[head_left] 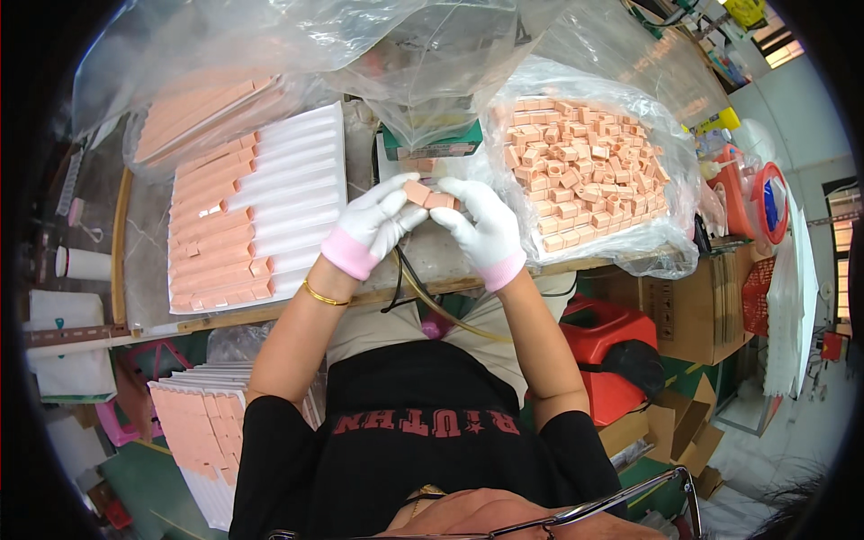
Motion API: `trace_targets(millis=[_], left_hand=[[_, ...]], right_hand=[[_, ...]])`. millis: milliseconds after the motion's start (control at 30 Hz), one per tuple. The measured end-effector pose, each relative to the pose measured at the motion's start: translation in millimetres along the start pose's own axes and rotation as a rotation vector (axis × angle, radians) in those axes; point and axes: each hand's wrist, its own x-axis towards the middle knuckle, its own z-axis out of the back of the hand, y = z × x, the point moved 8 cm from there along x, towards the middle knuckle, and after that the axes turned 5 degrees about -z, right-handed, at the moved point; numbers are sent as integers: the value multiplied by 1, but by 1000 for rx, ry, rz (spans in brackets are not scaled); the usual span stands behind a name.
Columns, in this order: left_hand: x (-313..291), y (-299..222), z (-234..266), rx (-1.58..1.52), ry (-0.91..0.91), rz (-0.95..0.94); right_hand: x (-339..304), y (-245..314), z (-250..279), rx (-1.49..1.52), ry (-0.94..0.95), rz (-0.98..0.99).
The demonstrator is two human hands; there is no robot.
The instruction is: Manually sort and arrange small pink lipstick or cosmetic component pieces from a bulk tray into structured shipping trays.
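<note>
Both gloved hands, left (373, 225) and right (481, 225), pinch pink blocks (427, 195); best kept square above the bench (432, 256).

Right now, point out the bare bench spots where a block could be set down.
Bare bench strip left of the white grooved tray; a narrow patch between that tray and the left hand. Crowded: the bag of pink blocks fills the right, plastic sheeting covers the back.
</note>
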Motion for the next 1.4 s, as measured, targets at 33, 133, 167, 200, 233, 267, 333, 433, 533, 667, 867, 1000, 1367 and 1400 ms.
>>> trace_targets(millis=[33,133,167,200,233,267,333,433,533,667,867,1000,1367,1400], left_hand=[[-1,9,0,-96,24,50],[-3,27,-12,-237,72,135],[-4,27,-17,-261,106,136],[-5,26,-22,-284,140,138],[-5,28,-25,-286,233,126],[-5,29,-28,-287,238,126],[-6,35,-11,-103,-1,152],[4,6,21,550,-189,-29],[12,-36,18,1117,-325,-274],[19,-48,41,1125,-392,-418],[5,-59,62,1189,-419,-452],[22,-72,47,1282,-382,-421],[28,-43,22,1107,-166,-239],[12,-46,23,1067,-199,-293]], right_hand=[[0,-3,-1,1,0,1],[-1,-4,2,18,-13,55],[-1,1,2,-21,-13,97],[0,5,1,-60,-12,140],[-2,4,-1,-57,-10,143],[-3,-10,-2,21,-4,-14],[-5,-30,-3,98,2,-168],[12,-53,-6,-336,128,-365],[42,-72,-16,-625,162,-386],[61,-70,-33,-548,302,-505],[44,-73,-13,-502,240,-478],[41,-82,-10,-467,210,-438],[37,-53,-39,-250,279,-155],[30,-38,-46,-172,371,-117]])
